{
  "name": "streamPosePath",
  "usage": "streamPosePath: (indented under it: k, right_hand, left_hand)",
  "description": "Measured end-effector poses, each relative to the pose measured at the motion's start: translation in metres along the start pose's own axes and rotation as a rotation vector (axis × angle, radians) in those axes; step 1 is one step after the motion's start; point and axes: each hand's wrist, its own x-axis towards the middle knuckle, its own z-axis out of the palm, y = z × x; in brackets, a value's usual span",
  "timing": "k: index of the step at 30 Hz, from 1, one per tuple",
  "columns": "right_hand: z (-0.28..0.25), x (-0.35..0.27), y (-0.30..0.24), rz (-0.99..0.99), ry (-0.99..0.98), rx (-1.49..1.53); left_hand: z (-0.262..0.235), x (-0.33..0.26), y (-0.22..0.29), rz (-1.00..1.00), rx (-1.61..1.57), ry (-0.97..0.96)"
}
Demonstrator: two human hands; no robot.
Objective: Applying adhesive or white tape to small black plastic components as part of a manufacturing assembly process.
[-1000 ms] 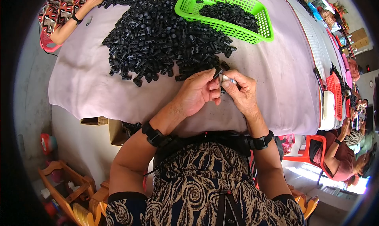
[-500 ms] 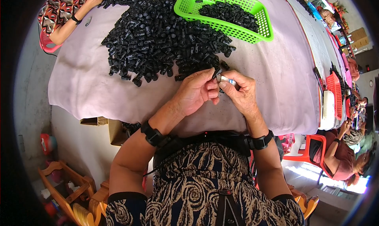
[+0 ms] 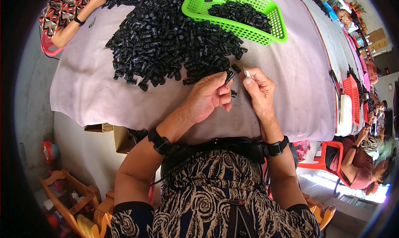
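A small black plastic part [image 3: 229, 77] is pinched between the thumb and fingertips of my left hand [image 3: 209, 94]. My right hand [image 3: 261, 90], a short way to the right, is closed on a small silvery blade [image 3: 246, 72] whose pointed tip sticks up past the thumb. The blade and the held part are apart. Just beyond my hands spreads a big heap of similar black plastic parts [image 3: 158, 47]. One loose black part [image 3: 236, 67] lies between my fingertips and the basket, and another shows between my hands.
A bright green plastic basket [image 3: 232, 29] with black parts in it stands at the far right of the heap. A pale cloth [image 3: 299, 92] covers the table. At the far left another person's arm [image 3: 81, 20] reaches to the heap. Other people sit along a table at right.
My right hand has drawn away to the right from the black part, taking the blade with it, and the blade now points up. My left hand stays in place with the part.
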Motion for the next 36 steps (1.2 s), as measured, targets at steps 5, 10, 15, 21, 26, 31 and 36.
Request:
streamPosePath:
  k: [5, 10, 15, 21, 26, 31, 36]
  right_hand:
    - [0.013, -0.002, -0.013, -0.017, -0.068, 0.109]
    - [0.012, -0.002, -0.014, 0.031, -0.108, 0.087]
    - [0.01, -0.002, -0.012, 0.099, -0.078, 0.076]
    - [0.007, 0.004, -0.007, 0.219, -0.049, 0.174]
    - [0.001, 0.033, -0.026, 0.281, 0.037, -0.005]
    - [-0.017, 0.113, -0.055, 0.236, 0.221, -0.115]
    - [-0.016, 0.123, -0.047, 0.065, 0.18, -0.288]
  left_hand:
    - [0.004, 0.0, -0.002, 0.001, 0.107, 0.043]
    - [0.003, 0.001, -0.004, 0.0, 0.136, 0.046]
    - [0.002, 0.002, -0.004, -0.018, 0.146, 0.043]
    - [0.002, 0.001, -0.006, -0.004, 0.118, 0.037]
    - [0.0, 0.001, -0.004, 0.021, 0.092, 0.054]
    - [0.001, 0.001, -0.003, 0.031, 0.138, 0.042]
    - [0.001, -0.001, -0.002, 0.181, 0.111, 0.141]
